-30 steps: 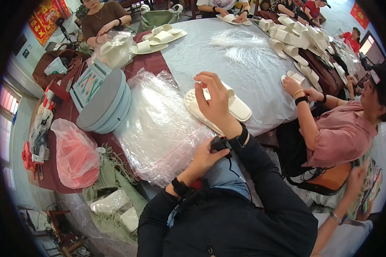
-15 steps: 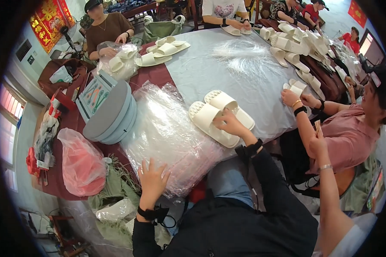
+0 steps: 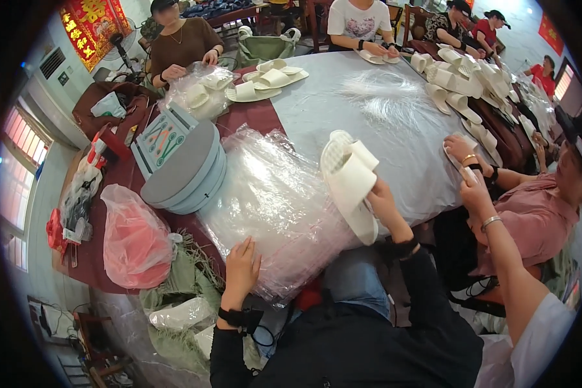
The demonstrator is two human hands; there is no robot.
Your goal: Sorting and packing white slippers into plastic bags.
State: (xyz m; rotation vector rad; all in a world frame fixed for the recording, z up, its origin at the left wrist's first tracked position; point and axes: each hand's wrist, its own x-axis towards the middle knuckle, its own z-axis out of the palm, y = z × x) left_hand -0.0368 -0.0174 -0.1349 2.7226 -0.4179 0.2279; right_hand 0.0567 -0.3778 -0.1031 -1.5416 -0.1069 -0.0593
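Observation:
My right hand [image 3: 387, 208] grips a pair of cream slippers [image 3: 350, 178], held tilted up over the near edge of the table [image 3: 375, 110]. My left hand [image 3: 241, 270] rests with fingers spread on the near corner of a stack of clear plastic bags [image 3: 275, 207] that lies on the table in front of me. Both wrists wear a black band.
A round grey-blue stack with a box on top [image 3: 184, 169] stands left of the bags, and a pink bag [image 3: 134, 240] sits nearer. Other people sit around the table with more cream slippers [image 3: 459, 90]. A neighbour's hands [image 3: 469, 171] work at my right.
My right hand has lifted the slipper pair off the table and tilted it upright. My left hand moved from below the table edge up onto the plastic bag stack.

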